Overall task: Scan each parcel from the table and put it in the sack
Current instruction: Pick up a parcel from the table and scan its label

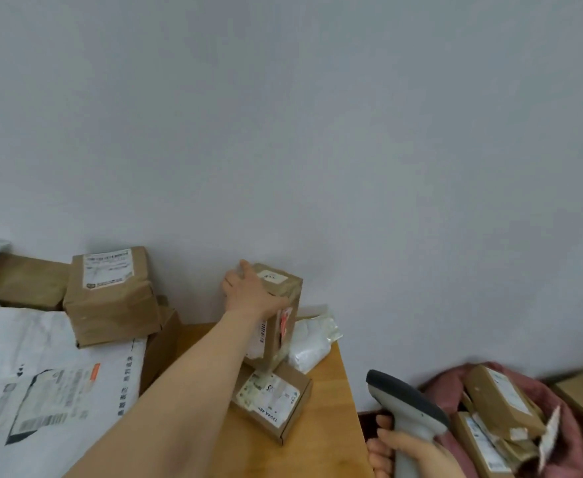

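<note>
Brown cardboard is what the left hand has to manage: a tall parcel that stands upright against the wall at the back of the desk. Its lower end seems to rest on a flat box, and a white pouch lies just beside it. The hand grips the upper part, with fingers over the far side and the thumb across the near face.

The right hand is curled round the handle of the scanner, low beside the desk edge. The scanner's head points up and away from the parcel.

I think the step is picking up for the scan. It is better to lift straight up, so the flat box below is not dragged. A label with a barcode shows on the near face under the wrist, so this face should turn toward the scanner without being covered. After the scan, the parcel goes to the pink sack on the right, where other parcels already lie.
</note>
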`<state>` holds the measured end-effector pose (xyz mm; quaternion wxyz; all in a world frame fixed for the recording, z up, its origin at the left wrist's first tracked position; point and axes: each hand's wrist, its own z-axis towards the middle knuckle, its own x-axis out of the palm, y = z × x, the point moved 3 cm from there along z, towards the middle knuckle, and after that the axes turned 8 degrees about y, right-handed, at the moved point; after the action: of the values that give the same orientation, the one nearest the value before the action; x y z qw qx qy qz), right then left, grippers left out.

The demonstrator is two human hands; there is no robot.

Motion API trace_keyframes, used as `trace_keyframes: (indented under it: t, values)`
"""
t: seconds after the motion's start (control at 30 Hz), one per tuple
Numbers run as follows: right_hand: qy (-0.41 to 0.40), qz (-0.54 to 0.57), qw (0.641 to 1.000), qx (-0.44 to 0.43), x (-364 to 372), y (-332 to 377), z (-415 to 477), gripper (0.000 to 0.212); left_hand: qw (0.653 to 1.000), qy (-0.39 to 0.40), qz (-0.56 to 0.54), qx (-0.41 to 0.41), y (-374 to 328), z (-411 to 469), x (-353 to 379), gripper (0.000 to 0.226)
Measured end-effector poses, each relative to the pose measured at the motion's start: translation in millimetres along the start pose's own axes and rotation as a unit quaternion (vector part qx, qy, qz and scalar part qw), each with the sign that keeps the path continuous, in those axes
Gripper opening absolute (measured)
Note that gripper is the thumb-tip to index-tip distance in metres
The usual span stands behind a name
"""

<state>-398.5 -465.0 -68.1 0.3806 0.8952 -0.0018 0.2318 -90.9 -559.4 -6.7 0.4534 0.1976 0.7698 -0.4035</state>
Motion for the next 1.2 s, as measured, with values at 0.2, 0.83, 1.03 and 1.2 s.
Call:
trace_keyframes:
  t: [0.2, 0.83, 1.03, 1.2]
  values:
    - [-0.036, 0.048, 0.997, -0.048, -1, 13, -31, 0.019, 0.873, 0.093, -0.473, -0.075, 14, -61, -18, 0.085]
    - [0.086, 0.118, 0.982, -0.116, -12, 48, -88, 0.041, 0.885, 0.123, -0.447, -0.036, 28, -224, 36, 0.049]
    - [0.101, 0.113, 0.985, -0.077, -12, 54, -98, 0.035, 0.884, 0.289, -0.358, 0.088, 11, -251, 30, 0.048]
    - [0.086, 0.135, 0.986, -0.052, -24, 61, -103, 0.038, 0.831, 0.427, -0.318, 0.164, 6, -255, 18, 0.072]
